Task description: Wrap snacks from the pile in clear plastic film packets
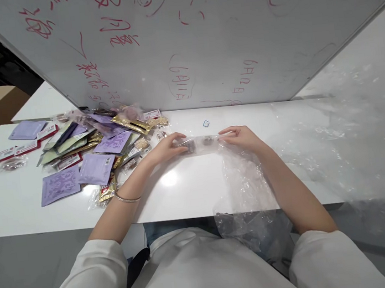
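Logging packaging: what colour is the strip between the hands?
The strip is clear with dark patches; head view.

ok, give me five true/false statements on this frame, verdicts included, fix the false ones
1. The left hand and right hand both hold a clear packet. True.
2. A bracelet is on the right forearm. False: the bracelet is on the left forearm.
3. A pile of packets lies to the person's left. True.
4. The whiteboard's writing is blue. False: the whiteboard has red writing.
5. A small blue-edged tag lies under the left hand. False: the tag lies apart from both hands, toward the whiteboard.
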Action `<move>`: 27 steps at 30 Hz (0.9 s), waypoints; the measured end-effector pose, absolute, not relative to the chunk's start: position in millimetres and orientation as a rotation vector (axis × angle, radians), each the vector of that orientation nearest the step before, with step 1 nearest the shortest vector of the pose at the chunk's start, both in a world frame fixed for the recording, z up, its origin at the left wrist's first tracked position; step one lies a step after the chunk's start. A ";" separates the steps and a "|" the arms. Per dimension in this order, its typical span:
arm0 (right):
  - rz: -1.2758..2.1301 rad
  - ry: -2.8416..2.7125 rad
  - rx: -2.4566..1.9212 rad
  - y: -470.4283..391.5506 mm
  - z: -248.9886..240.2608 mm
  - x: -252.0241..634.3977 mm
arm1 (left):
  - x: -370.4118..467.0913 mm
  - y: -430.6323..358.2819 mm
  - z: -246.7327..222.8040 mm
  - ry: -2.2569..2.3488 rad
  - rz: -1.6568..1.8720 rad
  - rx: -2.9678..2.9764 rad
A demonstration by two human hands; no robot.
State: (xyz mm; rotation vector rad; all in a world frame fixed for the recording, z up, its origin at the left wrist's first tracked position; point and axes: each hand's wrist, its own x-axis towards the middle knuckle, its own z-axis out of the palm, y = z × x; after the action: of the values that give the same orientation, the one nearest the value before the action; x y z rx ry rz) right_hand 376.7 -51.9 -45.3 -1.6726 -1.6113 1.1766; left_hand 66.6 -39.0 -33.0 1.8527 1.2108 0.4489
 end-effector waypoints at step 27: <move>1.040 -1.888 -1.565 -58.0 -43.0 380.5 | 57.9 -32.9 -41.5 1.157 0.546 1.982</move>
State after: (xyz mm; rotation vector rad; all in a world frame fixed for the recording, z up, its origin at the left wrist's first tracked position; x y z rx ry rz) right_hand 380.5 -58.0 -43.0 -1.5647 -1.8884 1.0404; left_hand 57.9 -32.9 -41.5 1.9817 1.1575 0.5461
